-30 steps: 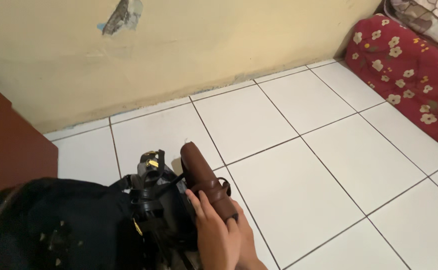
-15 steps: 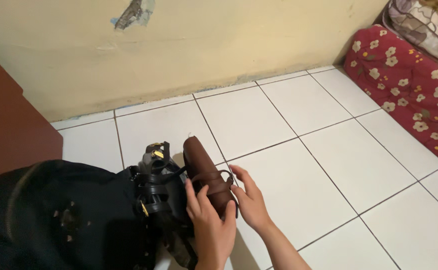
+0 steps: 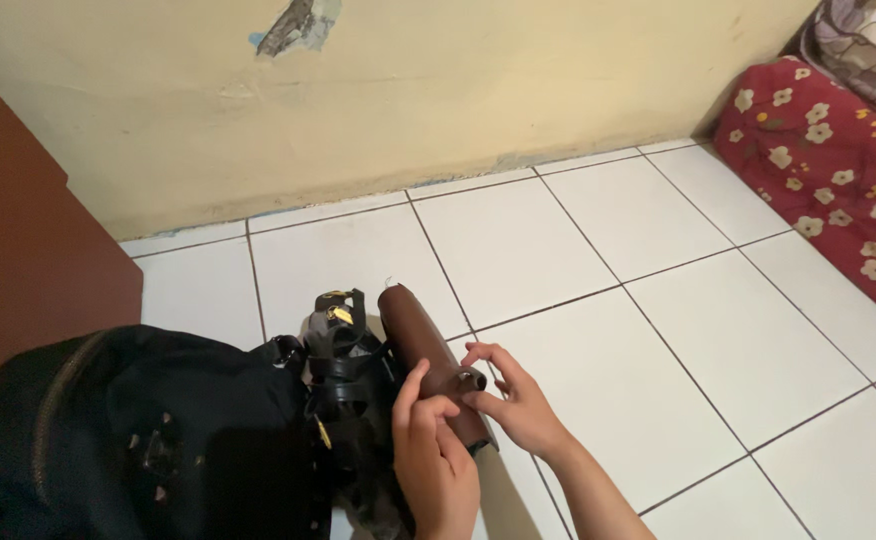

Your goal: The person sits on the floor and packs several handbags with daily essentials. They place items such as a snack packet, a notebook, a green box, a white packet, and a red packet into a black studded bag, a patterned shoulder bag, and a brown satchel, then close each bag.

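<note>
Brown shoe [image 3: 428, 345] lies on the tiled floor [image 3: 598, 330], toe toward 11 o'clock, beside black strappy shoes [image 3: 343, 370]. Left hand [image 3: 436, 460] grips its heel; right hand [image 3: 518, 405] fingers pinch the strap buckle. Judged step: fastening or loosening; needs fine fingertip control.

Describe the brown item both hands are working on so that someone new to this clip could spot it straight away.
Start at the yellow wall and come down the white tiled floor to the big black bag at lower left. Leaning against its black strappy sandals is a brown sandal, gripped by the left hand and right hand. It is the only brown piece among black ones.
</note>
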